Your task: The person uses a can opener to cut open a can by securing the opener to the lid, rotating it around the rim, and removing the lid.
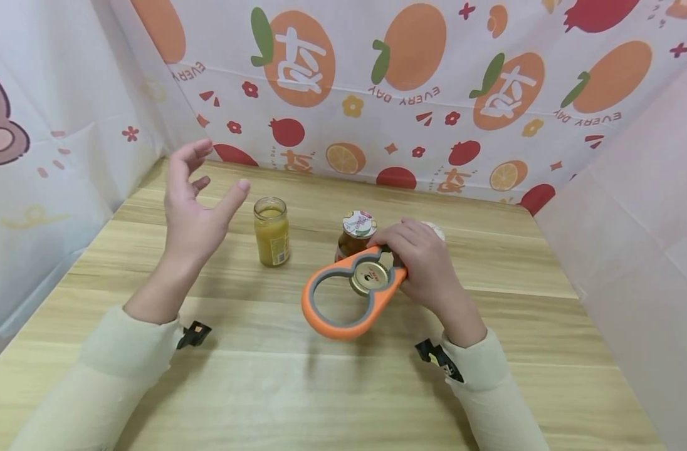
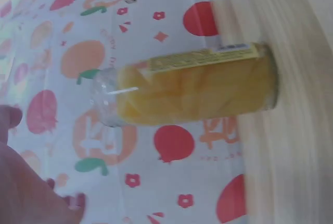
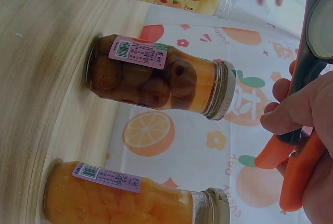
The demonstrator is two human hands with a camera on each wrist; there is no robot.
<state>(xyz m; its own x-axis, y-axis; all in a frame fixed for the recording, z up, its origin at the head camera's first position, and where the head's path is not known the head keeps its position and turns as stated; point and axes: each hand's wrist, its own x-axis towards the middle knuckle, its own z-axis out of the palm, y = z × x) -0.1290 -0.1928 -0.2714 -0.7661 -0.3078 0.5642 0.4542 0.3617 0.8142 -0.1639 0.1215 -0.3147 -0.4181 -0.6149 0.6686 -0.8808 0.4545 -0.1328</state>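
Fruit-printed cloth [image 1: 355,103] backs a wood-grain table [image 1: 264,388] in the head view: the left hand [image 1: 194,213], fingers apart, hovers beside one uncapped jar [image 1: 272,238]; the right hand [image 1: 425,263] grips one raised orange opener [image 1: 343,332], its smaller grey-lined loop round one gold lid [image 1: 369,277]. Left wrist view: the jar's smooth glass shows yellow contents. Right wrist view: three jars stand, two capped, one dark-filled jar [image 3: 151,78], one orange-filled jar [image 3: 119,200].

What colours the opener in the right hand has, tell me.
The opener is orange with a grey inner lining, best seen in the head view.
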